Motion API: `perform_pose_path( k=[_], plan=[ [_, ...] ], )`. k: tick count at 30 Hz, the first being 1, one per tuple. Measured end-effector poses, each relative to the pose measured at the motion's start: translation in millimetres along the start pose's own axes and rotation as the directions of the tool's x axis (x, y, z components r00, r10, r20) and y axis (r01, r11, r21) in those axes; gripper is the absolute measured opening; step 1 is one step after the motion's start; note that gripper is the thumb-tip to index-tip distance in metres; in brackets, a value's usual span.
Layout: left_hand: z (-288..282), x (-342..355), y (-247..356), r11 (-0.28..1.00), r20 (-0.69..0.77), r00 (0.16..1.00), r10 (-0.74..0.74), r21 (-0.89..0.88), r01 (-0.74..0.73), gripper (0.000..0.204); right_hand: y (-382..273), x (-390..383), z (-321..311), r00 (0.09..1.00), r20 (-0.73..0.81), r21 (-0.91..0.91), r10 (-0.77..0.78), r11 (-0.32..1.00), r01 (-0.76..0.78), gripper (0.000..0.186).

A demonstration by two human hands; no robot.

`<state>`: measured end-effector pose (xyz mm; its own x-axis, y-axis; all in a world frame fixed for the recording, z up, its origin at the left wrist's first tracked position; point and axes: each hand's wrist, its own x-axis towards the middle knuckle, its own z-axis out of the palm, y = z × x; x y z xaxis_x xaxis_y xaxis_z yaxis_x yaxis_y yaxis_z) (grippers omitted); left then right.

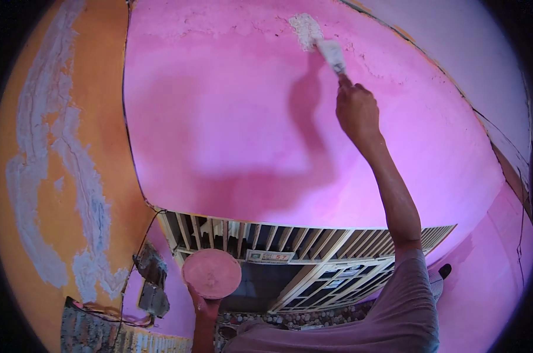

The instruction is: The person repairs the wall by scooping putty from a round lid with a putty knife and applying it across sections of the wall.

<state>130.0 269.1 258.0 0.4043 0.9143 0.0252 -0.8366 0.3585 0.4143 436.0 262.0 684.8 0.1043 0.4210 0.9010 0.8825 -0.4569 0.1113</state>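
My right hand (pixel 358 112) is raised high against the pink wall (pixel 237 100), its fingers closed around the handle of a putty knife (pixel 332 56). Pale filler coats the blade, which is at the lower edge of a rough white patch of wet-looking putty (pixel 305 30). Low on the left, my left hand (pixel 206 303) grips a round pink dish (pixel 212 272) from below. I cannot tell how deep the dish is. Some of the left fingers are hidden behind it.
An orange wall (pixel 60 194) with grey-white filler streaks stands at the left. Below the pink wall are slatted vents (pixel 266 235) and a framed window or door (pixel 331 285). A dark cable (pixel 138 247) runs down the corner. The ceiling (pixel 455 47) slopes across the upper right.
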Motion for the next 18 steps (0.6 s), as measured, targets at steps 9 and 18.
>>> perform_pose_path(
  k=[9, 18],
  plan=[
    [5, 5, 5, 0.999, -0.044, 0.998, -0.042, 0.026, 0.043, 0.072, 12, -7, 83, 0.994, -0.107, 0.009, 0.003, 1.000, -0.002, 0.046],
    [1, 4, 0, 0.999, -0.013, 1.000, -0.024, 0.047, 0.025, 0.070, 19, 44, 12, 0.990, -0.087, 0.122, 0.110, 0.988, -0.099, 0.031]
  ],
)
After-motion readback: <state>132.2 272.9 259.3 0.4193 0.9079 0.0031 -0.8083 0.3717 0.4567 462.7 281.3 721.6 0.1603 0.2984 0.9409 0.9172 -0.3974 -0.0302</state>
